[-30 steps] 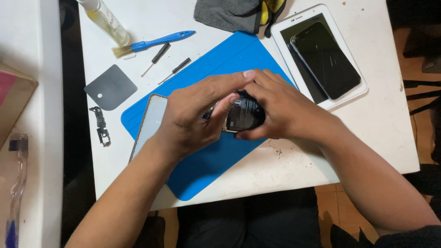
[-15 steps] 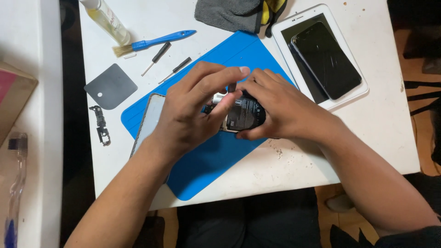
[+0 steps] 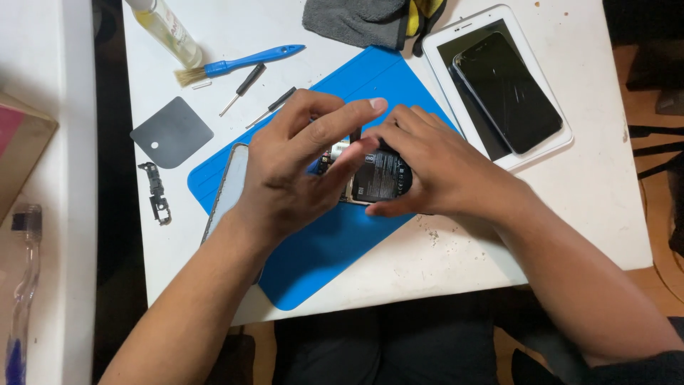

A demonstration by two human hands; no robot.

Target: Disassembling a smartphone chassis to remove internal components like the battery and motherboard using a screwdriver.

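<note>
- Two hands are met over an opened phone that lies on a blue mat near the middle of the white tabletop.
- The phone's exposed black battery is seen just under the fingertips, between the left hand and the right hand.
- The right hand's grip is closed around the phone's right side, thumb below and fingers curled over the top edge.
- The left hand is pressed on the phone from the left with thumb and forefinger; whether anything is pinched there cannot be told.
- The phone's long axis cannot be told, since most of the body is covered.
- A detached screen panel is laid along the mat's left edge, running from upper right to lower left, partly under the left wrist.
- Open mat is left toward the near edge; the tabletop's front edge is close below it.
- To the right, well apart, a dark phone is rested on a white tablet.
- Beyond the mat, a blue brush, two small screwdrivers, a grey card and a grey cloth are set.
</note>
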